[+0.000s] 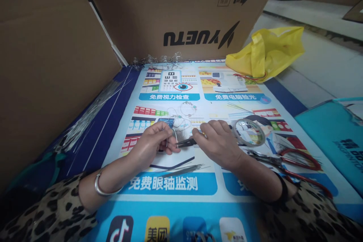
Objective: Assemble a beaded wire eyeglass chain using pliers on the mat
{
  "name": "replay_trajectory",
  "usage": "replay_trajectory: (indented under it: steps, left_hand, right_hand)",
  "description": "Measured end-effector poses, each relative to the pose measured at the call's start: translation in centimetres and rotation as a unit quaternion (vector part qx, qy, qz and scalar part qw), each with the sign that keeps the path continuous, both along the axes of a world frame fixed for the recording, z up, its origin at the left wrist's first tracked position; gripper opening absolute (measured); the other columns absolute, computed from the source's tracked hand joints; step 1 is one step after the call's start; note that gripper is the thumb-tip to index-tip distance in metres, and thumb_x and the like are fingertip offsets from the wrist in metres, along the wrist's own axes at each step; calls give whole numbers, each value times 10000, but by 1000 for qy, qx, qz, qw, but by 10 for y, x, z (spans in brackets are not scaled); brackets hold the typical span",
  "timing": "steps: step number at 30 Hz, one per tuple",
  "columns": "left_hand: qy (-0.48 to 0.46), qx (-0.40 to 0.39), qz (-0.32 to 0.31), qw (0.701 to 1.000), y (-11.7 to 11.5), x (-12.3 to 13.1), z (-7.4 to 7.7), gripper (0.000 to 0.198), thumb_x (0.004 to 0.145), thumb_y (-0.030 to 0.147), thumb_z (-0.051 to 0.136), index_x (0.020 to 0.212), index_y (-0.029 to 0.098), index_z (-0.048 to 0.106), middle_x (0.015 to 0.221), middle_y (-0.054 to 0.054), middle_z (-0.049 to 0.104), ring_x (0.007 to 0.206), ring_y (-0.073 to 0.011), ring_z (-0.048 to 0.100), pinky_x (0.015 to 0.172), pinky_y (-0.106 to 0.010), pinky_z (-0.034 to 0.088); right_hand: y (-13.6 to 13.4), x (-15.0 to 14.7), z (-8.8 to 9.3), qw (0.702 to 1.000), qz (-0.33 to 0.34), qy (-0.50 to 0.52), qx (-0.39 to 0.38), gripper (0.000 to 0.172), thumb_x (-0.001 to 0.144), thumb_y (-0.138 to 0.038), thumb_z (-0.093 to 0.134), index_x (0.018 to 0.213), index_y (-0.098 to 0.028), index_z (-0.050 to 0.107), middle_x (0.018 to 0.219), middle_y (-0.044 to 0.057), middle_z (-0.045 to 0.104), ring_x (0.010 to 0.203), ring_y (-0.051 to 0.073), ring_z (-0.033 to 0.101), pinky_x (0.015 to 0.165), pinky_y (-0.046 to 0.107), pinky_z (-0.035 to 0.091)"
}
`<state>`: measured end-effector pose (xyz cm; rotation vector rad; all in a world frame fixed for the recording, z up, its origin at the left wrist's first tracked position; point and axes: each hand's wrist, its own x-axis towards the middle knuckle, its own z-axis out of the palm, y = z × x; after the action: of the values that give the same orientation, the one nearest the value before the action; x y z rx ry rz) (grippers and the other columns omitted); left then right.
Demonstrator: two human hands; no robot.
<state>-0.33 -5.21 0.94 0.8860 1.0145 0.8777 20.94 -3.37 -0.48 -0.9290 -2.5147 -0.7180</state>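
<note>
A thin bent wire (176,132) is pinched between the fingertips of my left hand (160,138). My right hand (217,141) is wrapped round dark pliers (185,143), whose narrow jaws point left and meet the wire beside my left fingers. The handles are mostly hidden under my palm. Just beyond my hands lie a thin loop of wire and a beaded ring (188,109). Below them, a bundle of short grey wires (184,170) and a dark bent strip (177,164) rest on the printed mat (204,102).
At the right are a roll of clear tape (249,132), red-handled scissors (300,159), a yellow bag (266,53) and a teal bag (331,136). Long wires (93,109) lie at the left. Cardboard (170,7) stands behind, with wire pieces (159,59) at its foot.
</note>
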Motion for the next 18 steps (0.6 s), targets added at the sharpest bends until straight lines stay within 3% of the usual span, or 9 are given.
replay_trajectory:
  steps: [18]
  left_hand:
    - [2, 5, 2, 1000, 1, 1, -1, 146, 814, 280, 532, 733, 170, 482, 619, 3, 629, 548, -143, 646, 465, -196, 416]
  right_hand:
    - [0, -1, 1, 1000, 8, 3, -6, 126, 841, -193, 491, 892, -199, 606, 730, 35, 543, 743, 177, 381, 698, 340, 253]
